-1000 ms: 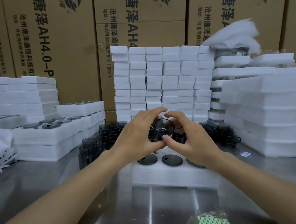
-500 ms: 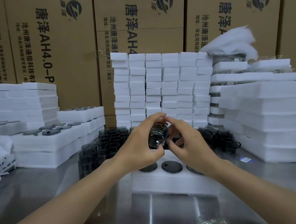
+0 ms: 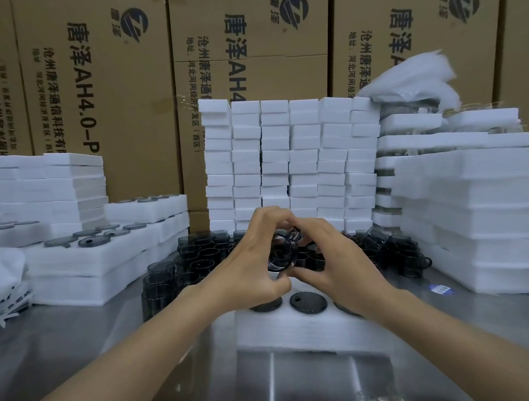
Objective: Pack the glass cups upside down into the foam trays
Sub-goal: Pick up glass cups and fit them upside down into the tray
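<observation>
**Now: one smoked glass cup between both your hands, above the front foam tray**

Behind everything, a wall of brown cardboard cartons (image 3: 102, 95) printed with black lettering fills the back. Below them the steel counter (image 3: 90, 359) runs towards you. White foam stacks crowd its far half: tall slabs on your right (image 3: 480, 205), a block of narrow foam pieces (image 3: 288, 161) in the middle, and more slabs on your left (image 3: 39, 189). In front of the left slabs lie packed trays (image 3: 84, 264) with dark cup bases showing in their tops.

Directly before you lies the front foam tray (image 3: 295, 325), flat on the counter. Three upside-down cups (image 3: 308, 301) sit in its far row, two of them partly hidden by your hands. Beyond the tray, loose dark glass cups (image 3: 195, 260) stand clustered on the counter at left, with more at right (image 3: 399, 254).

Your left hand (image 3: 248, 263) curls round the held glass cup (image 3: 280, 255), fingers over the top and thumb beneath. Your right hand (image 3: 341, 263) pinches the same cup from the other side, between thumb and forefinger. The cup is tipped on its side, one round end facing you, raised above the far edge of the tray and clear of the foam.

A small blue label (image 3: 440, 289) lies on the counter at right.
</observation>
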{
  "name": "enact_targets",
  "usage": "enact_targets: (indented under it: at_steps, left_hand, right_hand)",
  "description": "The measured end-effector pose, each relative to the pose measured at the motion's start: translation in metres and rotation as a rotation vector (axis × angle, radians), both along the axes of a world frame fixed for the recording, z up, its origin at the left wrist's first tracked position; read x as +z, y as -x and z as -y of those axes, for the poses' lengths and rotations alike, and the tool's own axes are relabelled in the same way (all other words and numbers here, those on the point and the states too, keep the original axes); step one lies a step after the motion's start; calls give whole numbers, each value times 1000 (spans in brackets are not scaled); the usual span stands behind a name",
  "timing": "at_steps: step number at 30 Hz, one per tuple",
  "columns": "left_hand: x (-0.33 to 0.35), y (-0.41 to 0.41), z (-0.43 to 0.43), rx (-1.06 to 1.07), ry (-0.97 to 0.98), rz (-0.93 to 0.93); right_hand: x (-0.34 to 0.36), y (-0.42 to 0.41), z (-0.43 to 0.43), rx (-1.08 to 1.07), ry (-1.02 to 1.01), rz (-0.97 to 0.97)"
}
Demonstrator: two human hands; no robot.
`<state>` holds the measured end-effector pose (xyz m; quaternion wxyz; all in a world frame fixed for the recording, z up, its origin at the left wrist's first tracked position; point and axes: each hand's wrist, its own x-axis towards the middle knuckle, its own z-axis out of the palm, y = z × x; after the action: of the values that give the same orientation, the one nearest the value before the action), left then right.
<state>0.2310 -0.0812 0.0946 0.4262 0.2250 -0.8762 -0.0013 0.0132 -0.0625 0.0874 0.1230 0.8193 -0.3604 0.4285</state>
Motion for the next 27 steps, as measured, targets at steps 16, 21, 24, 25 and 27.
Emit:
enact_targets:
  at_steps: [16,21,24,25,27]
  left_hand:
    - [7,1,-3,35,126,-268]
    - [10,1,-5,43,128,-299]
    - [13,0,-6,43,114,-316]
    - [13,-1,-7,42,110,-317]
    - [14,-1,-7,40,101,-316]
  right_hand:
    - [0,0,-1,-15,-18,208]
    - [0,-2,-3,-38,48,181]
    - [2,0,-2,-29,62,243]
    - [2,0,-2,-16,67,251]
    - [1,0,-1,8,85,245]
